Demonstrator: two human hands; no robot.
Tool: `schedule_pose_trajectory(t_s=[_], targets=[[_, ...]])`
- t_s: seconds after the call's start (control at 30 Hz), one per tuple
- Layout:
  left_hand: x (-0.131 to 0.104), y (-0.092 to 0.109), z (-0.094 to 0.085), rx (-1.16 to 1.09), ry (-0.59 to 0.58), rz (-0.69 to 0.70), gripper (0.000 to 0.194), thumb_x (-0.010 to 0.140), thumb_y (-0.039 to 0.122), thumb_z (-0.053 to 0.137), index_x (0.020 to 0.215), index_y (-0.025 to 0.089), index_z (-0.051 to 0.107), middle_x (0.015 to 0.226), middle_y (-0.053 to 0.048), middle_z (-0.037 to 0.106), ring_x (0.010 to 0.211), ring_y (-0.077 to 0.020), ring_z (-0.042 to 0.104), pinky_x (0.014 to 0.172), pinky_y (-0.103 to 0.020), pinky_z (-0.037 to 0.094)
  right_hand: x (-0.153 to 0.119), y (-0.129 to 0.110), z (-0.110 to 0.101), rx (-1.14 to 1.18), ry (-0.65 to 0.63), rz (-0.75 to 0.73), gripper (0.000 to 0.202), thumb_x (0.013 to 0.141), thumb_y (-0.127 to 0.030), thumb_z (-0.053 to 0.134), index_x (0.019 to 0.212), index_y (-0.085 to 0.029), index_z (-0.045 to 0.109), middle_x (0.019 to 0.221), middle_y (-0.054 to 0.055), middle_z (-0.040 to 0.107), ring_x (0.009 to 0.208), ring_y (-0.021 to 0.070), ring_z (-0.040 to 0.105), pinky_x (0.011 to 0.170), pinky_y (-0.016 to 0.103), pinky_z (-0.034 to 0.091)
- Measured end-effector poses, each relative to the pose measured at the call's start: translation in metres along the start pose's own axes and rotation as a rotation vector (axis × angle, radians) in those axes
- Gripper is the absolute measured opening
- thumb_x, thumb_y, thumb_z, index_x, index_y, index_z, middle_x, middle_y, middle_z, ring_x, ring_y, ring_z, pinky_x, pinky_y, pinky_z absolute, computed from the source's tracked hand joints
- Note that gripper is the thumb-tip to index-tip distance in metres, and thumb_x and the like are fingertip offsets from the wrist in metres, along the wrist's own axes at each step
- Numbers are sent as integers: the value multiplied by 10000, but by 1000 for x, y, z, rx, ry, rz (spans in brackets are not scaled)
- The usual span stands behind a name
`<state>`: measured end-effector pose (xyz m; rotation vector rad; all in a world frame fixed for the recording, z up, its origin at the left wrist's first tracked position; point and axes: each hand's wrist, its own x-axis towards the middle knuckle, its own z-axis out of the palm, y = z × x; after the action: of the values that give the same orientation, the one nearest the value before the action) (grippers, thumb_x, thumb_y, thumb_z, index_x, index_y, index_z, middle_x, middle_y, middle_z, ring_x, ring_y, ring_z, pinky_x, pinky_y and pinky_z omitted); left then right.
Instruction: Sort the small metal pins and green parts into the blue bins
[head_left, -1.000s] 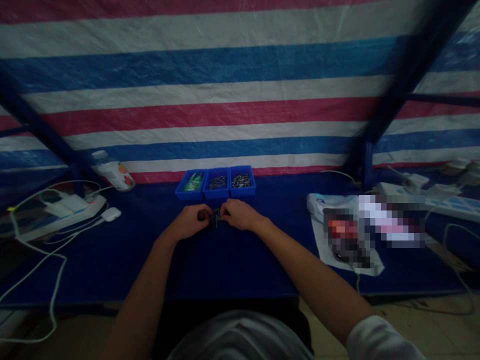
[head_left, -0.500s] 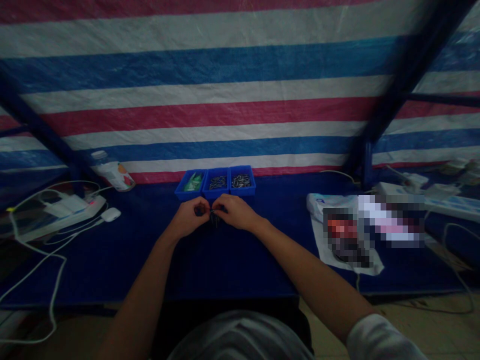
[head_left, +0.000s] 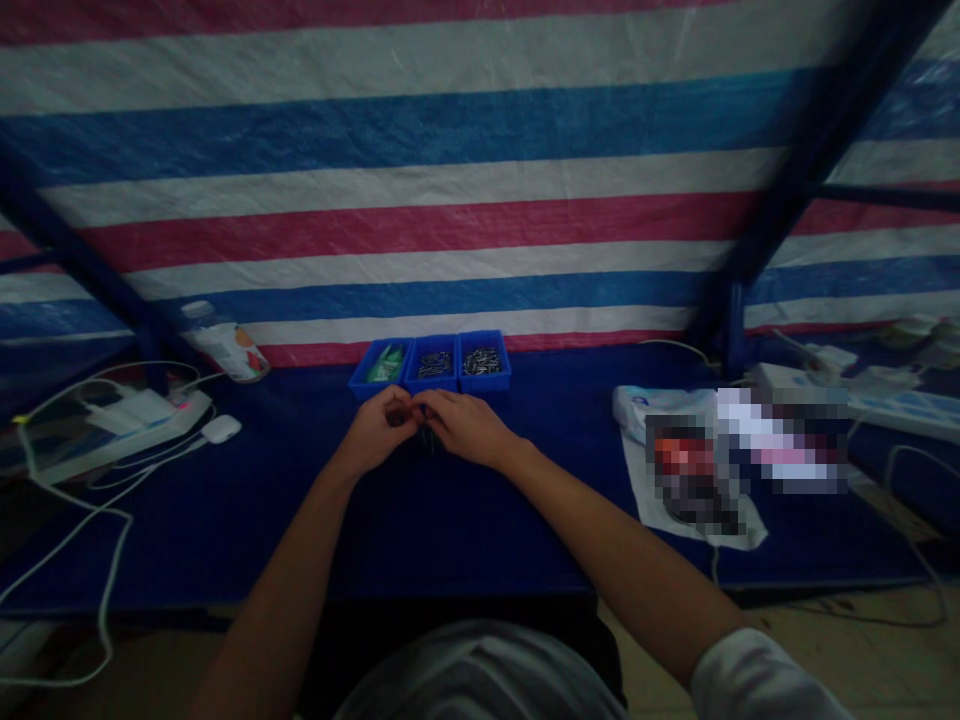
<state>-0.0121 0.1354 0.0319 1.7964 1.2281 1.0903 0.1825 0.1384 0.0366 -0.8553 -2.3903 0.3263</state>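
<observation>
My left hand (head_left: pixel 376 428) and my right hand (head_left: pixel 466 424) meet fingertip to fingertip over the blue table. Both are closed in a pinch, and what they grip is too small and dark to name. Thin dark pieces (head_left: pixel 429 440) show just below the fingertips. Right behind my hands stand three blue bins in a row. The left bin (head_left: pixel 358 378) holds green and clear plastic packets, the middle bin (head_left: pixel 433 386) small dark metal parts, and the right bin (head_left: pixel 486 383) shinier small metal parts.
At the left lie a power strip (head_left: pixel 75 455) with white chargers and loose cables, and a bottle (head_left: pixel 231 348) leans near the striped sheet (head_left: pixel 480 225). To the right is a white plastic bag (head_left: pixel 637 410) beside blurred-out items. Another power strip (head_left: pixel 907 405) sits at far right.
My right fingers have shifted slightly left, closing over the left fingertips. The small gap between the hands has narrowed, and the dark pieces below are less visible.
</observation>
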Motion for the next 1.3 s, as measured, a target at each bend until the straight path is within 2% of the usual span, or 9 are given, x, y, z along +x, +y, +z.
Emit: schedule_pose_trajectory(t_s=[0.2,0.33,0.53,0.7,0.83,0.93,1.07,1.2,1.3], targets=[[3,-5,-4,143,249,28,264,768,378,657,943,187,603,835,-23,643,792,-176,627,742,-318,480,6,10,1,99,205,117,327,947,-107,442,1205,-188,625,1124,89,647,1072,189,569,990,373,418],[4,-7,-8,211,312,18,241,790,364,634,955,188,628,820,-27,651,774,-177,627,724,-315,480,15,17,1,409,330,342,231,890,-108,536,1049,-189,683,989,52,690,899,158,616,880,343,473],[4,-7,-9,226,296,31,202,798,354,613,896,181,646,803,-31,665,742,-169,622,716,-309,476,18,17,-9,920,208,625,69,860,-212,635,868,-159,678,814,26,700,666,100,600,629,228,455],[4,-9,-10,273,296,29,196,806,355,607,895,187,655,804,-27,675,750,-173,627,718,-307,475,15,20,-6,956,93,796,347,895,-326,605,591,-172,539,501,-49,492,443,67,418,462,214,313],[4,-11,-12,292,290,29,206,818,371,602,899,191,658,812,-27,682,750,-176,634,715,-307,480,17,22,-6,1175,180,832,237,909,-406,563,839,-185,612,629,-29,583,470,79,490,435,213,292],[3,-11,-12,298,272,19,198,824,359,597,904,188,656,810,-27,684,751,-175,637,712,-306,484,18,24,-8,1014,211,787,190,915,-357,543,922,-189,631,728,-8,638,502,84,515,460,215,334],[2,-6,-9,384,177,8,181,813,330,609,919,195,666,798,-23,686,748,-178,634,729,-317,497,12,29,-4,432,75,539,124,866,-220,579,841,-176,693,778,23,683,674,131,604,655,261,458],[2,-7,-5,536,28,77,221,824,312,606,985,200,706,889,-51,686,793,-196,626,773,-345,497,3,28,5,56,-89,249,250,865,-232,614,1086,-175,713,1037,102,695,972,212,627,889,349,460],[3,-13,-2,607,-22,104,262,868,326,567,1041,209,726,1005,-79,689,910,-233,634,860,-385,482,0,24,10,-64,-102,208,334,931,-235,530,1231,-164,660,1136,137,644,1061,223,592,978,383,424]])
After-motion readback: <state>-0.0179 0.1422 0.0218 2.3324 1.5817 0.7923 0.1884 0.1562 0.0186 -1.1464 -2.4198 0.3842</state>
